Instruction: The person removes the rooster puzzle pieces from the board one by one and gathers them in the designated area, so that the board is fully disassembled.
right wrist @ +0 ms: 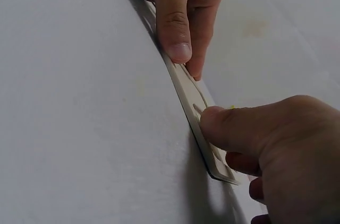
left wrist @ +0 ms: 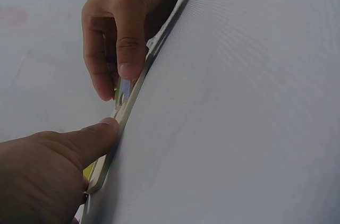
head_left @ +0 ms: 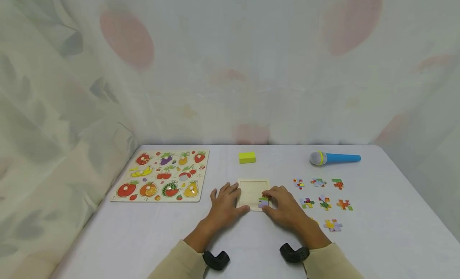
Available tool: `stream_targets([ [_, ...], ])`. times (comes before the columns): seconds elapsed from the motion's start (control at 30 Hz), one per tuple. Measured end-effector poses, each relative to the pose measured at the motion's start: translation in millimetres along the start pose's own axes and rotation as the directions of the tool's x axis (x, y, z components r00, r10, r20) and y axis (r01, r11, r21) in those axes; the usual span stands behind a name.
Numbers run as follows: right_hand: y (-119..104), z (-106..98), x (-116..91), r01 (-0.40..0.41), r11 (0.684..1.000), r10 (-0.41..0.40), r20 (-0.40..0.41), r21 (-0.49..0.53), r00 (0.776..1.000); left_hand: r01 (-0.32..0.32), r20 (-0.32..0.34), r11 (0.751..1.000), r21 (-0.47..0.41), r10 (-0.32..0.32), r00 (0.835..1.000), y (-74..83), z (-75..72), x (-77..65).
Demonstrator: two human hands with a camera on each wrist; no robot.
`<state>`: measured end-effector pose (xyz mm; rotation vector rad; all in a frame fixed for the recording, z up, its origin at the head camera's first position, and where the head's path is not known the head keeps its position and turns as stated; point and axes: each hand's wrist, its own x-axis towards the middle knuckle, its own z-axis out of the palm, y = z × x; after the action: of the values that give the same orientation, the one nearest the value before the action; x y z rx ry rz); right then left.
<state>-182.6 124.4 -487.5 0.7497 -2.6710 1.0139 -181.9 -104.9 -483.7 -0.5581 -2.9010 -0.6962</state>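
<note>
In the head view, a shallow square wooden puzzle tray (head_left: 248, 194) lies on the table between both hands. My left hand (head_left: 224, 203) holds its left side, fingers along the left edge and thumb at the front edge; the left wrist view shows that thumb (left wrist: 98, 139) on the rim. My right hand (head_left: 285, 207) pinches a purple and green jigsaw piece (head_left: 263, 202) between thumb and fingers, in the tray's front right corner. In the right wrist view, the right thumb (right wrist: 228, 126) hides most of the piece.
Several loose jigsaw pieces (head_left: 325, 202) lie in rows right of the tray, one partly behind the right hand. Behind are a yellow-green block (head_left: 247, 157) and a blue toy microphone (head_left: 338, 158). A fruit peg puzzle board (head_left: 161, 176) lies at the left.
</note>
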Motion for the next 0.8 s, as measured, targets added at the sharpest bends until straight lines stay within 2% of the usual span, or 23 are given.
stream_targets([
  [0.13,-4,-5,0,0.021,1.000,-0.021,-0.009,-0.013,1.000,0.003,0.002,1.000,0.012,-0.003,1.000,-0.3,0.4,0.4],
  [0.43,-10,-30,-6,0.143,0.989,-0.140,-0.089,0.039,0.986,0.019,0.018,1.000,-0.001,-0.019,1.000,0.7,1.6,0.3],
  [0.6,-11,-46,-13,0.164,0.985,-0.158,-0.116,0.050,0.981,0.025,0.010,1.000,-0.001,-0.025,1.000,0.8,0.9,0.1],
  [0.8,-12,-68,-25,0.150,0.988,-0.143,-0.129,0.048,0.981,0.028,0.002,1.000,-0.005,-0.028,1.000,2.0,0.3,-0.3],
])
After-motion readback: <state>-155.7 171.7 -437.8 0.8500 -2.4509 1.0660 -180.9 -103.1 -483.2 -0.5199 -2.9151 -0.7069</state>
